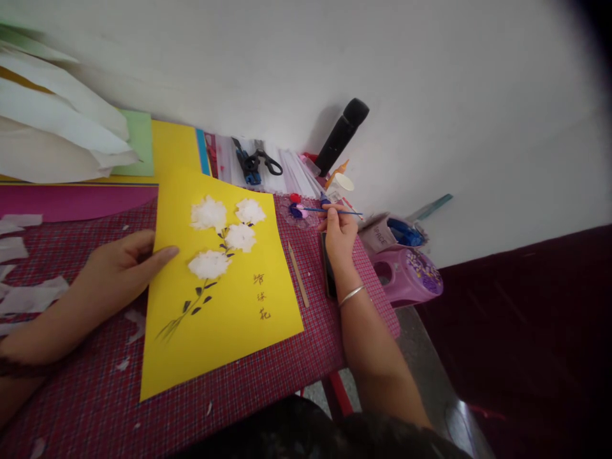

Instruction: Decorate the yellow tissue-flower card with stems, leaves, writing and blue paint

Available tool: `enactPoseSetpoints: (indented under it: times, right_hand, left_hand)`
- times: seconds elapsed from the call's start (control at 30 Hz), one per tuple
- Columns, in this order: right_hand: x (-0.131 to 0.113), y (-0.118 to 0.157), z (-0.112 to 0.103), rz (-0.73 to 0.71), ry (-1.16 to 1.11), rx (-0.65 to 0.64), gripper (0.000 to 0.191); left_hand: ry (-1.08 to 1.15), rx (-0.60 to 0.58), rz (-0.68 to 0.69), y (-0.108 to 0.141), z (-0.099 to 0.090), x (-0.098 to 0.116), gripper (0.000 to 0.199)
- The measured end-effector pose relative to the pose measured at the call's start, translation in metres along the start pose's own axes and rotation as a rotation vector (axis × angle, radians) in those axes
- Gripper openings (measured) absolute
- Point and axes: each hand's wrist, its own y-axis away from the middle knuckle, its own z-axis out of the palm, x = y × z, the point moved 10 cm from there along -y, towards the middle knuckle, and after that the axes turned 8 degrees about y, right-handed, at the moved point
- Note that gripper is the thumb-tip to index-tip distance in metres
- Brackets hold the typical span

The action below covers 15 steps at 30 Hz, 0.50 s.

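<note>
My left hand grips the left edge of a yellow sheet of paper, thumb on top and fingers beneath. Several white paper flowers sit on the sheet, with dark painted leaves, thin stems and a column of handwritten characters. Between the fingertips of my right hand is a thin blue paintbrush. Its tip is at a clear palette holding dabs of red, dark blue and pink paint. A wooden pencil lies on the tablecloth between the sheet and my right wrist.
Scissors, a black bottle and white paper strips line the wall side. White paper scraps lie at left, below large white sheets. A pink container stands beyond the table's right edge. The checked tablecloth covers the table.
</note>
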Motion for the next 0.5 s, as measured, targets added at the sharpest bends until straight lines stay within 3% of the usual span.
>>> enactPoseSetpoints:
  times: [0.27,0.5]
  right_hand:
    - [0.0002,-0.0002,0.0006,0.0,0.008,-0.004,0.031]
    - [0.0008,-0.0006,-0.0001,0.005,0.032,-0.005,0.03]
  left_hand:
    - [0.009,-0.008,-0.029,-0.0022,0.0012,-0.0069,0.055]
    - [-0.022,0.005,-0.006,-0.0015,-0.0016,-0.0098,0.046]
